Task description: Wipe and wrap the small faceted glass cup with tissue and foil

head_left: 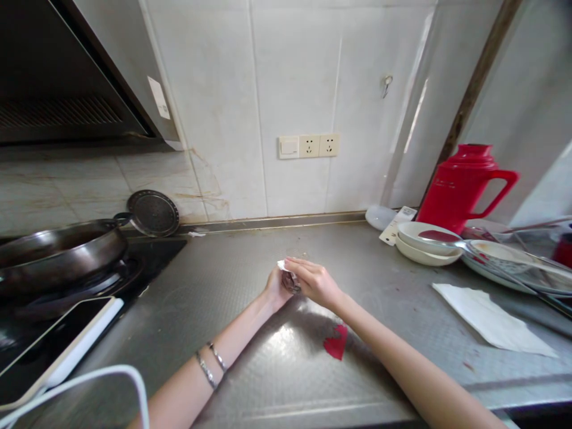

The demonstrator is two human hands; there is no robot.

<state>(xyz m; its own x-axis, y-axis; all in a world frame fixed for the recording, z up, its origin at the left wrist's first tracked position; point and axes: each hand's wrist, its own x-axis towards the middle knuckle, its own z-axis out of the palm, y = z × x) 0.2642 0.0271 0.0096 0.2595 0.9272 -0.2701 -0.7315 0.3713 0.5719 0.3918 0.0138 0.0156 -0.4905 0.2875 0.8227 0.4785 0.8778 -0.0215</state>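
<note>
Your left grip [277, 288] and right grip [318, 282] close round a half-hidden item [290, 282], probably light; best held at nine o'clock.

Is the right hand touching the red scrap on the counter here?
Apart. The head view shows a bare stretch of metal counter between the right hand and the red scrap, which lies nearer the camera.
</note>
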